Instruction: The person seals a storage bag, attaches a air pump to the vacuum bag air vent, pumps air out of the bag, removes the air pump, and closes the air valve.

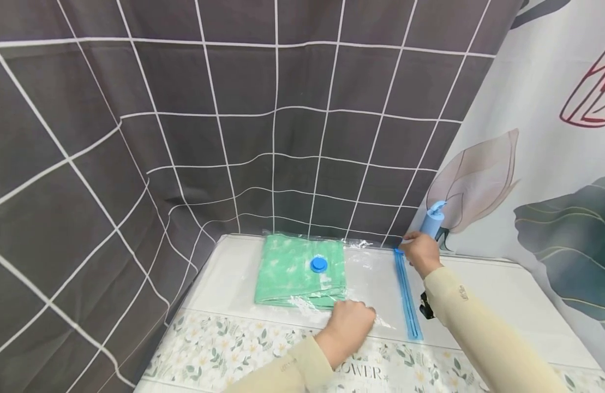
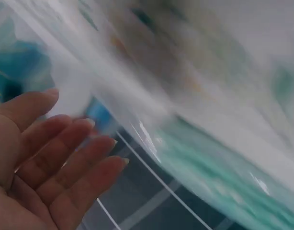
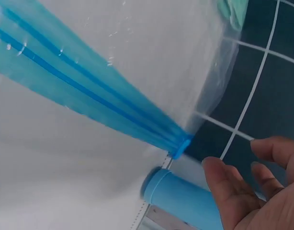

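right grip (image 1: 421, 253) near blue slider (image 3: 182, 146); green cloth (image 1: 292, 273) inside clear bag (image 1: 371, 267)

Both arms are covered by long sleeves in pale cream-yellow; the right sleeve (image 1: 489, 333) looks plain and smooth, with a small greyish mark (image 1: 462, 292) near its cuff, too small to read; the left sleeve (image 1: 285, 370) carries a fainter mark near its own cuff. The left hand (image 1: 348, 330) and right hand (image 1: 422, 254) are bare; in the left wrist view, short nails edge slightly past the fingertips (image 2: 119, 163).
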`<state>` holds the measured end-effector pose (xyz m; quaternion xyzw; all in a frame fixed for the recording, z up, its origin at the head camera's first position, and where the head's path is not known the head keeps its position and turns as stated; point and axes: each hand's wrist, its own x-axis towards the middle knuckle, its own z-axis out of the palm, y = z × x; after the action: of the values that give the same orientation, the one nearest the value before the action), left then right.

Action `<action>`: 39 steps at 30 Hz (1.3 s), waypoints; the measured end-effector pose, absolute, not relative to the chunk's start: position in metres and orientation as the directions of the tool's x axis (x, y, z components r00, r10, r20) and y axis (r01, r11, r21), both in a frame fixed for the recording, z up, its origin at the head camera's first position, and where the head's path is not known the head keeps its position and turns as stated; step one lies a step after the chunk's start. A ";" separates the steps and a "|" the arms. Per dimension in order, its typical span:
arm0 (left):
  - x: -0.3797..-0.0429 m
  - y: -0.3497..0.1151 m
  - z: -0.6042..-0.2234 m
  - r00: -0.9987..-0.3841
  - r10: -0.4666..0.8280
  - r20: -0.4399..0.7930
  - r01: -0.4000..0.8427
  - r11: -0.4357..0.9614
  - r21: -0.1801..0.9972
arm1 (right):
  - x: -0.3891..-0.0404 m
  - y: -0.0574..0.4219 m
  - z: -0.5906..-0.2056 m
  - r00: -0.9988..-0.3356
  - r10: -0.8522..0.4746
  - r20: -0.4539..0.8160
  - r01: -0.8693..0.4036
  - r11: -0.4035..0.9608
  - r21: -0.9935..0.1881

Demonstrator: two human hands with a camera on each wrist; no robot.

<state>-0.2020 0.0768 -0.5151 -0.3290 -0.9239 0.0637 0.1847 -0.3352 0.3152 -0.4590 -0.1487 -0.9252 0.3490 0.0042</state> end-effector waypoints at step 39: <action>-0.337 -0.139 -0.549 -0.961 0.258 0.095 0.275 0.899 0.342 | -0.334 0.131 -0.508 -0.992 -0.127 -0.023 -0.113 0.940 -0.320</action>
<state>-0.3368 -0.1390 -0.5494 -0.1370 -0.9740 -0.1788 0.0237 -0.3339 0.1310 -0.5082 0.0611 -0.9848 0.1614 -0.0217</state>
